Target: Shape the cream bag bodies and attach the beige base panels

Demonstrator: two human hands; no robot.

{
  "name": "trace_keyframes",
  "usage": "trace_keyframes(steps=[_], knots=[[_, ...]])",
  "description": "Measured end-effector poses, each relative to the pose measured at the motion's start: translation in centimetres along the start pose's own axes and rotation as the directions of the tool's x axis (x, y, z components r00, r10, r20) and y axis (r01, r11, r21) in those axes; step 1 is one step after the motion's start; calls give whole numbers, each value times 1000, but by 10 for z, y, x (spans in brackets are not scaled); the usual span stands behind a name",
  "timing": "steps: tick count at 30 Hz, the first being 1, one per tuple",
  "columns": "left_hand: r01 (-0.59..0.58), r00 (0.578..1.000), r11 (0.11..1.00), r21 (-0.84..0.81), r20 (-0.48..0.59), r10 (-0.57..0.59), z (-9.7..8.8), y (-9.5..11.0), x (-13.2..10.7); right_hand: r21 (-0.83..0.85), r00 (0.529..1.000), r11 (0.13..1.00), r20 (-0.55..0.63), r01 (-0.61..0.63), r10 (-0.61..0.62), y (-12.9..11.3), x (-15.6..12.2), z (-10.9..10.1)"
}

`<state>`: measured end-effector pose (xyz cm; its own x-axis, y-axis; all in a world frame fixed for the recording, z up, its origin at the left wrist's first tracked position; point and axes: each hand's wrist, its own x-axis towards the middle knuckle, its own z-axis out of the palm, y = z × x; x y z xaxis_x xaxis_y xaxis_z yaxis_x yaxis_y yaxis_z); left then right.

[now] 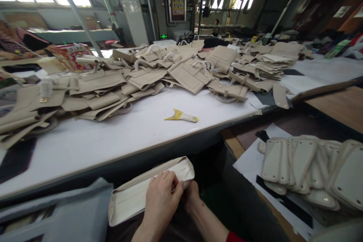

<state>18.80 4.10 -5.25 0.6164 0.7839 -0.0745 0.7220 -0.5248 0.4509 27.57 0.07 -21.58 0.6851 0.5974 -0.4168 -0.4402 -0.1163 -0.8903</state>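
The bag point(127, 202) was in front of the counter point(113, 136), below its near edge and close to the person. It was long and narrow, with a cream-white face turned up and a beige rim around it. Its long axis ran slantwise, from the near left end to the farther right end, roughly along the counter's edge but a little steeper; the right end pointed forward and to the right.

The left hand point(162, 193) lay over the white face toward the right end, its fingers curled nearly closed, thumb and forefinger drawn together on the bag's near edge. The right hand point(192, 195) met it at that same end, but its fingers were mostly hidden, so how far they were open or what they held could not be told.

On the counter, a yellow-and-white tool point(181, 116) lay with its forked end to the left, in front of a wide heap of beige bags point(190, 75). Well to the right, pale flat pieces point(303, 159) with rounded corners were piled beside white paper point(246, 164).
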Motion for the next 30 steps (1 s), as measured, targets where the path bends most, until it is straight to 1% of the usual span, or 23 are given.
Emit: trace_keyframes(steps=[2,3,4,5,6,7,8,9,10,11,12,13,14,16,19,22,28,30], knots=[[2,1000,1000,0,1,-2,-1,1,-1,-58,999,998,-28,29,-31,-14,-14,-23],[1,1000,1000,3,-1,-1,-1,2,-1,-86,997,995,-42,59,-63,-22,-23,-35],[-1,1000,1000,4,-4,1,-1,3,-2,-127,991,985,-47,118,-125,-31,-33,-46],[-3,1000,1000,5,-9,3,-1,3,-2,-183,974,959,-26,215,-224,-41,-43,-55],[-7,1000,1000,5,-15,7,-2,4,-3,-263,928,892,36,368,-372,-50,-53,-62],[-11,1000,1000,6,-20,12,-2,5,-3,-347,834,763,138,546,-534,-58,-62,-67],[-16,1000,1000,8,-23,16,-2,5,-3,-408,699,579,265,706,-665,-65,-70,-69],[-19,1000,1000,12,-25,19,-3,5,-4,-443,549,371,394,816,-737,-70,-76,-68],[-23,999,1000,18,-27,23,-3,5,-4,-458,426,187,498,869,-755,-74,-80,-66],[-28,999,999,26,-27,29,-2,4,-4,-473,357,64,562,879,-746,-76,-82,-63],[-37,999,999,34,-29,38,-2,3,-4,-496,325,-21,600,868,-731,-77,-83,-59],[-48,998,998,43,-32,49,-1,2,-5,-522,315,-81,623,849,-716,-76,-82,-56],[-61,997,997,50,-39,63,0,0,-6,-549,317,-122,634,827,-706,-75,-81,-53],[-74,995,996,49,-63,77,3,-3,-9,-589,328,-165,636,791,-698,-71,-80,-48],[-95,989,994,50,-113,100,5,-5,-18,-609,339,-175,631,773,-698,-66,-82,-45],[-130,983,988,79,-118,139,5,-8,-28,-605,323,-184,628,774,-708,-64,-88,-40],[-53,984,998,17,-169,55,-3,-27,-43,-569,296,-177,639,803,-710,-60,-99,-20],[-27,979,1000,14,-201,30,-6,-33,-49,-553,276,-183,643,813,-715,-57,-103,-13]])
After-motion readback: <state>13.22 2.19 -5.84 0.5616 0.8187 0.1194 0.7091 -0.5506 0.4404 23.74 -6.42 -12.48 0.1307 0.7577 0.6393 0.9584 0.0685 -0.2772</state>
